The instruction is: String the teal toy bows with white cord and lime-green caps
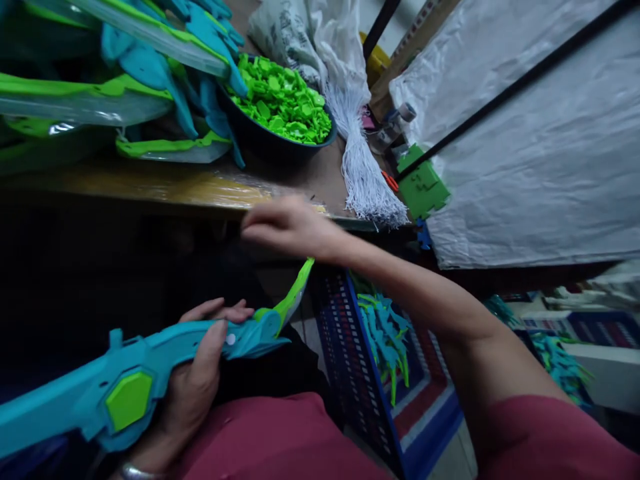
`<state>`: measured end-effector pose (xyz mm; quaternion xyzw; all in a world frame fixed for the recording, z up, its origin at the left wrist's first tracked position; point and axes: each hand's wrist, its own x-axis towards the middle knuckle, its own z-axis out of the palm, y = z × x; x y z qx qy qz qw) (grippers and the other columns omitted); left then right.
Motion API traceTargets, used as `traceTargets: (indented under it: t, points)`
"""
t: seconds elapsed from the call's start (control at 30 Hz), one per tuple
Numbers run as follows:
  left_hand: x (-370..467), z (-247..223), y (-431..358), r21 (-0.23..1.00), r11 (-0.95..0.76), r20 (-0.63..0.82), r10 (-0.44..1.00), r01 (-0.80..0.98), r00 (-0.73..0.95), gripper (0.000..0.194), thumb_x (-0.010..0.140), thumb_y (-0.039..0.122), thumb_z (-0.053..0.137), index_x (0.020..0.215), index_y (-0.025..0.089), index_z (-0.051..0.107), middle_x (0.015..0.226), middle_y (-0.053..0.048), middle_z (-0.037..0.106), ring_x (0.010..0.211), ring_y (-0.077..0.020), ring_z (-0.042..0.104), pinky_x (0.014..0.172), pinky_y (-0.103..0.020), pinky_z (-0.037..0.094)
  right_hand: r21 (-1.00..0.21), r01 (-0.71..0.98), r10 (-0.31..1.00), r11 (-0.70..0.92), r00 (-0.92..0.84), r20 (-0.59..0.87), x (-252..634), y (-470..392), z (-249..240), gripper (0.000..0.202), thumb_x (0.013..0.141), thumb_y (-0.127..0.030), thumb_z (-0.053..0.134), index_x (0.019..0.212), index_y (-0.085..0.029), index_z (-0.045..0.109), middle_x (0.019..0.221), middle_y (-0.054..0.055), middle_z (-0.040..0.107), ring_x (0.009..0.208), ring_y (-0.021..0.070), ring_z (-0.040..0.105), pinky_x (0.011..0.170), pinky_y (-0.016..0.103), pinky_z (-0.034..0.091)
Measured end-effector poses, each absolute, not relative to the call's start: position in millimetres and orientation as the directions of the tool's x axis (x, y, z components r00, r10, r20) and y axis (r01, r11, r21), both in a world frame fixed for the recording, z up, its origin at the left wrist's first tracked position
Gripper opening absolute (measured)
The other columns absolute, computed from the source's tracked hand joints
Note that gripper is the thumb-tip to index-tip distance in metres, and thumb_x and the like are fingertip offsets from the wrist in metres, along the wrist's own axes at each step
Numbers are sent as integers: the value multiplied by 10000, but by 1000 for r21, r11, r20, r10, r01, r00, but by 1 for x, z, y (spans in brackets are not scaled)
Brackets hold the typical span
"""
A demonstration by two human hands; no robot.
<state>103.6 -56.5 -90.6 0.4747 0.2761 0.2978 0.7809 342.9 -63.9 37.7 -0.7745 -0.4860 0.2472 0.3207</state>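
A teal plastic toy bow with a lime-green hexagon on its side lies across my lap area, running off the left edge of the view. My left hand is wrapped round it near its narrow end, the thumb on top. From that end a lime-green curved limb sticks up. Above the limb's tip is my right hand, blurred by motion, in front of the table edge. Its fingers are curled closed, and anything inside them is hidden.
On the table stands a dark bowl of lime-green plastic pieces. Beside it hang bundled white cords. Teal-and-green toy parts are piled at left. A blue basket holding similar parts stands below right. A black bar crosses the upper right.
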Motion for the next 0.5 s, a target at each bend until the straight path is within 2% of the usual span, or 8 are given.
traceTargets:
  t: [0.03,0.07,0.1,0.17,0.27,0.37,0.5]
  points:
    - [105,-89,-55,907,353,-128,750,-228,649,212,984,329,631,1178,251,598,969,1,747,1064,-231,704,1173,-517,423,-599,721,913,-349,405,-44,367,-69,34,110,882,-256,675,846,-208,766,825,-18,741,823,163,677,801,270,541]
    - [106,-88,-54,906,335,-102,765,-258,636,201,988,305,622,1179,253,590,932,13,728,1011,-217,704,1172,-528,426,-458,779,877,-428,480,-3,395,-77,29,131,889,-231,635,891,-199,762,856,9,747,841,181,680,819,300,538]
    - [107,-87,-53,902,320,-72,772,-289,631,198,988,277,616,1182,253,585,908,20,707,963,-205,697,1169,-542,431,-338,735,766,-588,640,60,422,-87,22,160,888,-213,601,916,-190,757,874,40,748,853,205,682,822,331,538]
    - [108,-87,-52,895,306,-31,770,-325,637,230,978,219,614,1202,255,576,903,21,676,910,-192,672,1162,-564,437,-245,658,656,-712,748,103,470,-108,6,189,883,-192,557,920,-169,740,891,90,738,872,247,672,841,390,523]
    - [105,-90,-49,890,301,2,749,-343,662,328,955,170,616,1263,264,549,930,10,655,909,-194,648,1167,-593,414,-143,537,520,-832,843,141,510,-132,-16,172,891,-275,611,914,-149,726,923,137,728,907,293,648,861,429,485]
    - [101,-91,-48,869,329,41,698,-371,715,379,946,191,602,1309,272,532,943,0,646,914,-200,638,1189,-607,359,-75,442,430,-894,892,135,520,-139,-29,237,896,-319,665,963,-104,737,968,178,731,920,293,632,850,417,454]
    - [97,-90,-47,828,426,33,611,-364,791,217,953,307,577,1161,249,590,924,-20,640,918,-214,634,1204,-596,305,-47,399,394,-916,914,97,524,-135,-34,266,936,-208,616,1069,-16,743,1055,230,734,927,223,626,835,378,408]
